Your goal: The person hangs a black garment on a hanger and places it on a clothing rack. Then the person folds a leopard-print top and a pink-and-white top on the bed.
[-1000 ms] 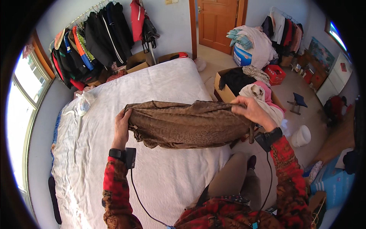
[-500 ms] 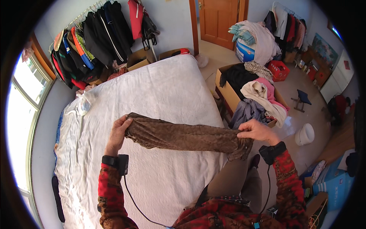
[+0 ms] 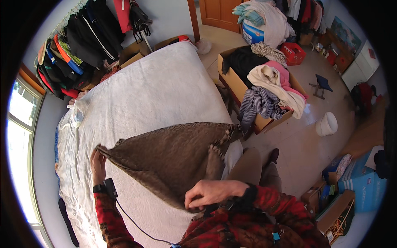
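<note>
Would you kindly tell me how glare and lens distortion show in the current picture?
Head view: the window glares nearly white, its frame bowing; the corners are black; the brown cloth looks dark against the white bed cover.

Bedroom of a home, identified by a wide, white-covered bed (image 3: 169, 87), jackets (image 3: 89, 35) hung in a row against the wall (image 3: 171, 16), a sunlit window (image 3: 22, 103) at the left, a brown wooden door (image 3: 221, 16), piled bedding (image 3: 273, 22), and a cardboard box (image 3: 232, 80) heaped with clothes (image 3: 264, 78) beside the bed.

Red box (image 3: 295, 58) lettering too small to read
</note>
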Demonstrator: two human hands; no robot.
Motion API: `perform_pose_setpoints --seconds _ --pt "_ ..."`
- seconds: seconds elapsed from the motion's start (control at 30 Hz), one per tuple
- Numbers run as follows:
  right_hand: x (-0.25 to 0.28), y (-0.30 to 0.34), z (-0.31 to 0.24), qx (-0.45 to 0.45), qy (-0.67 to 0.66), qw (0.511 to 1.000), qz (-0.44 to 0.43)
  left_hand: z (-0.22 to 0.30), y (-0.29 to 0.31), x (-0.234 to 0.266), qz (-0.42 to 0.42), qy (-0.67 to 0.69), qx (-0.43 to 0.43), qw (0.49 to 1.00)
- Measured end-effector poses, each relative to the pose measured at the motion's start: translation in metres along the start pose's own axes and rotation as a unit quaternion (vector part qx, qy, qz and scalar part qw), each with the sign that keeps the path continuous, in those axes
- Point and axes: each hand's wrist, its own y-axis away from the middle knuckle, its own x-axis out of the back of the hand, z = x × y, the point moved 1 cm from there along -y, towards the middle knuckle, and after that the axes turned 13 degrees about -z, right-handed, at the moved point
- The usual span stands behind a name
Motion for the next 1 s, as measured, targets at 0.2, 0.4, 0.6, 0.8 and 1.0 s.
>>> perform_pose_setpoints --seconds 0.2,0.4,0.6,0.8,1.0 --pt "0.026 0.022 0.073 -0.062 0.210 0.965 0.142 -0.067 0.062 0.051 0.308 -0.198 0.121 0.923" --pt "0.059 0.097 0.134 -0.307 0.287 0.823 0.382 -0.111 0.069 -0.155 -0.037 -0.305 0.028 0.951" --pt "0.062 0.094 0.157 -0.306 0.216 0.819 0.436 -0.141 0.092 -0.340 -0.198 -0.515 0.013 0.834" --pt "0.058 0.081 0.166 -0.323 0.273 0.815 0.397 -0.172 0.093 -0.324 -0.232 -0.371 0.155 0.886" --pt "0.057 0.075 0.179 -0.298 0.338 0.823 0.346 -0.166 0.116 -0.291 -0.152 0.124 0.276 0.941"
